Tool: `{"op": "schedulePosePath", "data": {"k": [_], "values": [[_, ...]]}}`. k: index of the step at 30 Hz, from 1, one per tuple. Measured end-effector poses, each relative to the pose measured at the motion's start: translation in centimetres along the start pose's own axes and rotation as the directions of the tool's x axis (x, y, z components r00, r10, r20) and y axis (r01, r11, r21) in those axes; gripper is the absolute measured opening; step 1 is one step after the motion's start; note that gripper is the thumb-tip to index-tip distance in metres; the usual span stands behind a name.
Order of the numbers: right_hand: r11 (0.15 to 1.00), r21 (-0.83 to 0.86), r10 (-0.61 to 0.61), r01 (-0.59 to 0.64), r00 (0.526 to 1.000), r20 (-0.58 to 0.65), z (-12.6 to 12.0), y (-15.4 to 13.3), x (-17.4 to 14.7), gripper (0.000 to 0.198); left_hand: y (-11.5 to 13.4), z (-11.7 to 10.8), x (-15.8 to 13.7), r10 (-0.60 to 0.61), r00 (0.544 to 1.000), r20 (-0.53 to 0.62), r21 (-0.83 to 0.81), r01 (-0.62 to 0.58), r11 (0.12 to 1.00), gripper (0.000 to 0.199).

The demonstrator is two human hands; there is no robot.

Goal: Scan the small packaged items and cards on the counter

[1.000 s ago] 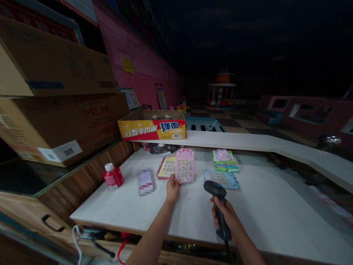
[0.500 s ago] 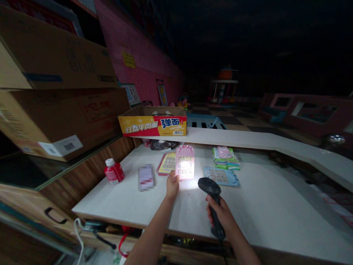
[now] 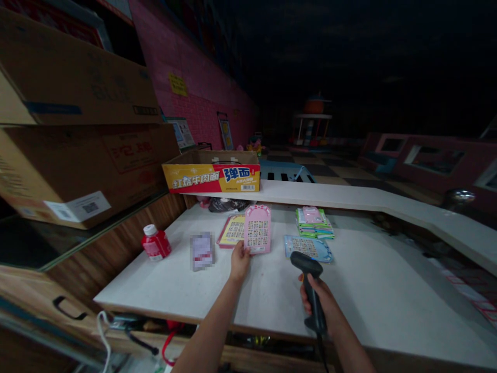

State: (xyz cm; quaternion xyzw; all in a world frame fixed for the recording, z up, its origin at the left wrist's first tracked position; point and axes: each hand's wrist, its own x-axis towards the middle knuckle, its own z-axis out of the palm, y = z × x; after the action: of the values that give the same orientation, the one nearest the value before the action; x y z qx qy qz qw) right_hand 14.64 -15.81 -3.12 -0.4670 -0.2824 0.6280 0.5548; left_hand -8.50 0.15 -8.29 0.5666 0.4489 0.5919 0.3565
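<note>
A pink card [image 3: 258, 230] with rows of small printed pictures is gripped at its lower left corner by my left hand [image 3: 239, 261]. My right hand [image 3: 319, 296] is wrapped round the handle of a black barcode scanner [image 3: 307, 265], whose cord hangs off the table's front edge. Beyond the scanner head lies a blue card [image 3: 306, 248], flat on the table. Partly behind the pink card rests a yellow card [image 3: 233, 230] on top of others. Farther back on the right is a stack of green-edged packets [image 3: 314, 228] with a small pink packet [image 3: 311, 214] on top.
The white table [image 3: 163, 290] has a raised ledge [image 3: 330, 194] along its back. A red bottle [image 3: 155, 242] stands at the left, beside a blurred purple packet [image 3: 202, 250]. An open noodle carton [image 3: 212, 177] sits on the ledge. Large cardboard boxes [image 3: 77, 160] are stacked at the left.
The scanner's bright light on the pink card has gone out. My right hand has shifted slightly right and down with the scanner, away from the card.
</note>
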Motion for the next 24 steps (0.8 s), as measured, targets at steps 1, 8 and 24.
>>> {"op": "schedulePosePath", "data": {"k": [1,8,24], "values": [[0.999,0.052,0.008,-0.008,1.0,0.014,-0.6,0.0,0.1,0.058,0.2,0.0,0.0,0.002,1.0,0.011,-0.007,-0.002,1.0,0.042],[0.914,0.404,-0.006,-0.046,0.992,0.127,-3.1,0.9,0.7,0.048,2.3,0.6,-0.2,-0.002,1.0,-0.002,-0.091,0.002,0.996,0.046],[0.879,0.476,-0.055,-0.018,0.989,0.14,-4.0,2.0,1.8,0.042,3.1,10.7,4.3,-0.347,0.932,-0.103,-0.204,0.322,0.925,0.036]]}}
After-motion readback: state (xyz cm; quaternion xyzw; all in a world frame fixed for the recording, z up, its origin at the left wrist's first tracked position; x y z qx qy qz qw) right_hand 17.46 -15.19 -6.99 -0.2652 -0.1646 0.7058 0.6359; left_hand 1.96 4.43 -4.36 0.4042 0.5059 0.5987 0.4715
